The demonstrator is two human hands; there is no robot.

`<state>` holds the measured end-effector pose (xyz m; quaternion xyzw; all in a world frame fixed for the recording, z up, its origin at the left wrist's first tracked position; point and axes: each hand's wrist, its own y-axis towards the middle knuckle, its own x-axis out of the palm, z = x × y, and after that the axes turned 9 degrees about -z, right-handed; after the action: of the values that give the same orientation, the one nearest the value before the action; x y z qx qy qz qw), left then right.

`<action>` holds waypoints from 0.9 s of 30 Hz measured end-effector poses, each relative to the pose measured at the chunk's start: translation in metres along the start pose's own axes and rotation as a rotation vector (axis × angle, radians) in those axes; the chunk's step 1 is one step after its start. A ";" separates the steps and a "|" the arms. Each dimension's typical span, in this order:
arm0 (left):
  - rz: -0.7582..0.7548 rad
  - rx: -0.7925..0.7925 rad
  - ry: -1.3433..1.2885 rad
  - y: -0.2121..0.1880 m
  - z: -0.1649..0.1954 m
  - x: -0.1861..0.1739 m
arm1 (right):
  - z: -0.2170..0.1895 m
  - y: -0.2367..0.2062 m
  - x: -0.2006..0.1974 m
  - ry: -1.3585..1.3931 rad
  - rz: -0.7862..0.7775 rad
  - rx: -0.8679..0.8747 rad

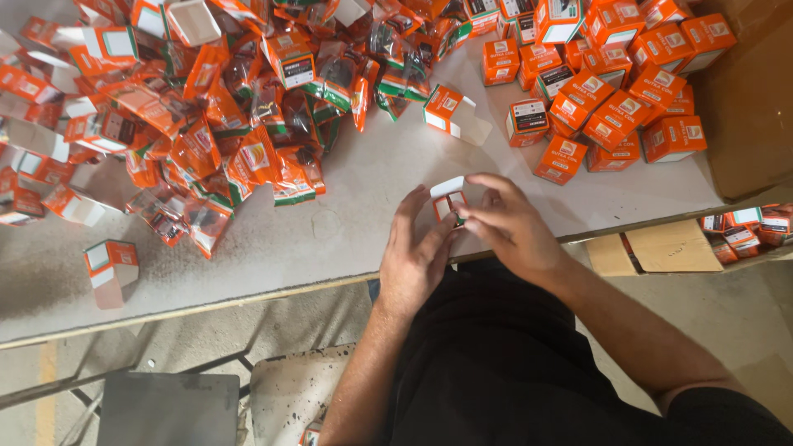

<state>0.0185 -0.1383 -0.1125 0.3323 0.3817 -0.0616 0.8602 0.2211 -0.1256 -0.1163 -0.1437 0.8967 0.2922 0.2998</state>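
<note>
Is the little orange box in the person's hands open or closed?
Open: the small orange box has its white flap raised, held between left hand and right hand.

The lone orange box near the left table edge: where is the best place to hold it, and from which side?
Judging by its pose, take the lone orange box across its two long side walls, coming from above. It lies apart from the pile of packets, so the space around it looks free. Its pale end seems open, so a grip there might crush the flap.
</note>
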 end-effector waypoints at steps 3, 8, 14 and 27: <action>-0.056 -0.036 -0.055 0.000 -0.002 -0.001 | 0.014 0.008 0.000 0.325 -0.110 0.207; -0.041 -0.047 -0.122 0.000 -0.004 0.001 | 0.026 0.026 0.000 0.775 -0.226 0.444; -0.031 -0.106 -0.218 -0.002 -0.007 0.003 | 0.008 0.028 -0.024 0.194 -0.313 -0.054; -0.051 -0.079 -0.301 -0.001 -0.007 -0.001 | 0.005 0.019 -0.007 0.102 -0.226 -0.077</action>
<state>0.0126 -0.1347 -0.1156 0.2752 0.2590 -0.1177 0.9183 0.2207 -0.1071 -0.1064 -0.2699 0.8770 0.2833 0.2788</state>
